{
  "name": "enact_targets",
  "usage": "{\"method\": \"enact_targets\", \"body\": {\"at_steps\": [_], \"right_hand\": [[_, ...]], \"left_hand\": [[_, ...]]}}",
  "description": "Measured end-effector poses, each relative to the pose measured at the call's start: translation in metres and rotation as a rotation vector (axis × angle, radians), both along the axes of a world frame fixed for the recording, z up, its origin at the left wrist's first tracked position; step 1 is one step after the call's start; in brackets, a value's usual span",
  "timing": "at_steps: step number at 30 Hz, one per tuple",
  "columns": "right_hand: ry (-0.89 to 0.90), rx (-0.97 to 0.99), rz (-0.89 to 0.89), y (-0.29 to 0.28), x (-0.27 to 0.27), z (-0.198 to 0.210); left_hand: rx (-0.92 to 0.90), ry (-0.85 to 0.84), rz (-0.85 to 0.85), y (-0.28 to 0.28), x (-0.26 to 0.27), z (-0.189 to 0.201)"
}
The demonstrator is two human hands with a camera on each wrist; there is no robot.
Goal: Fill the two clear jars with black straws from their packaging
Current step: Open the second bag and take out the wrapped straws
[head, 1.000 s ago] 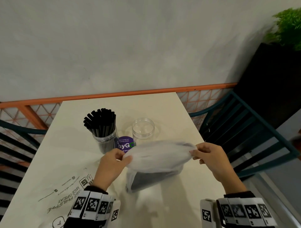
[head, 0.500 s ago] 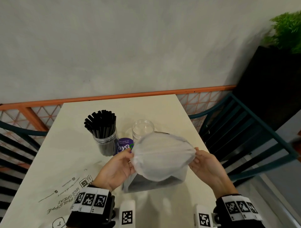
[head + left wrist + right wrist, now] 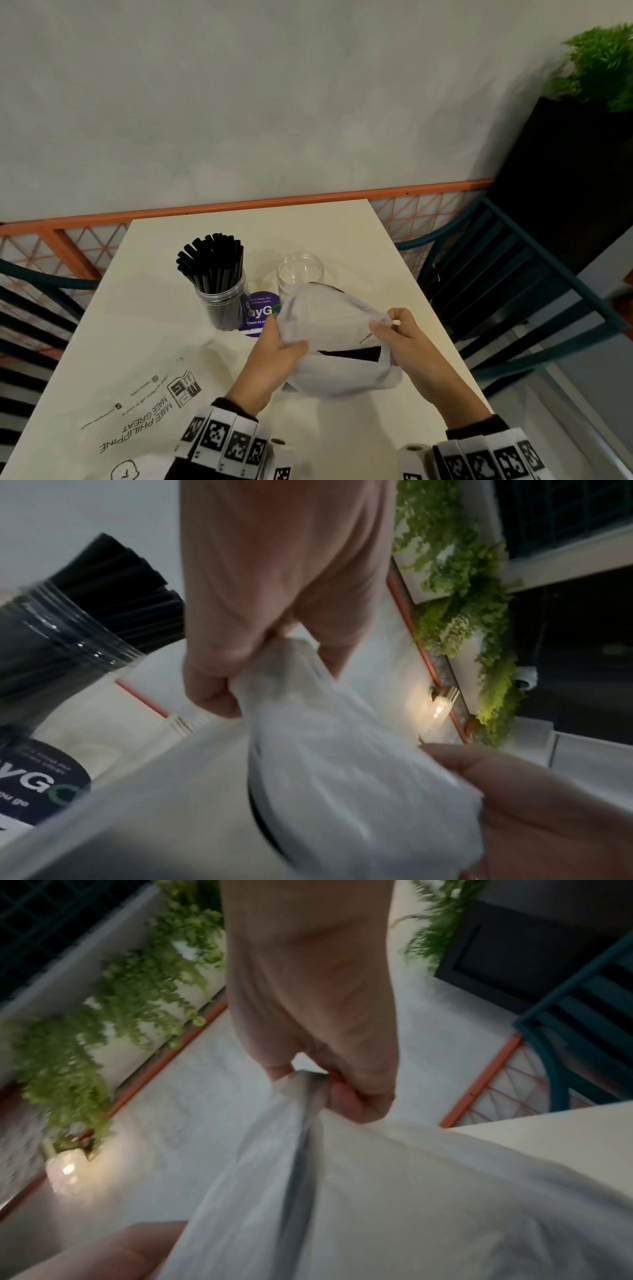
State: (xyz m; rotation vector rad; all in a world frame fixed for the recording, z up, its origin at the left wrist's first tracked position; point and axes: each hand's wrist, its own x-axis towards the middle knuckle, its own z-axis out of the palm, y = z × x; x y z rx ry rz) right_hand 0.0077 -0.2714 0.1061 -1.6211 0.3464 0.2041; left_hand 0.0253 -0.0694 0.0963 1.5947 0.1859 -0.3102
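A clear jar (image 3: 222, 303) packed with black straws (image 3: 212, 262) stands at the table's left middle; the left wrist view shows this jar (image 3: 65, 639) up close. An empty clear jar (image 3: 300, 270) stands to its right. In front of it I hold a translucent white plastic bag (image 3: 337, 342) with dark straws showing through. My left hand (image 3: 274, 356) grips the bag's left edge, its plastic (image 3: 308, 723) bunched in the fingers. My right hand (image 3: 399, 334) pinches the bag's right edge, the plastic (image 3: 308, 1150) stretched taut from it.
A purple round sticker (image 3: 260, 313) lies between the jars. A printed paper sheet (image 3: 137, 404) covers the table's near left. Teal chairs (image 3: 496, 274) stand on the right, another on the left. An orange rail (image 3: 274, 202) runs behind the table (image 3: 308, 226); a black planter (image 3: 565, 171) stands far right.
Both hands have drawn closer together and nearer to me, turning the bag. Its plastic has folded over and a dark band of straws now shows at the front.
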Motion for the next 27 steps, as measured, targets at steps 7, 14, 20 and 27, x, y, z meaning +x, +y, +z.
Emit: {"method": "enact_targets", "body": {"at_steps": [7, 14, 20, 27], "right_hand": [[-0.125, -0.443, -0.177, -0.023, 0.005, 0.000], [-0.061, -0.364, -0.179, -0.029, 0.003, -0.006], [0.041, -0.020, -0.037, -0.018, 0.004, -0.005], [0.265, 0.741, -0.202, -0.035, 0.010, -0.006]], "left_hand": [[0.321, -0.105, 0.021, 0.018, 0.008, -0.009], [0.347, -0.132, 0.086, 0.027, 0.008, -0.005], [-0.040, 0.099, -0.069, 0.017, 0.007, -0.002], [-0.711, 0.385, 0.060, 0.033, 0.011, 0.004]]}}
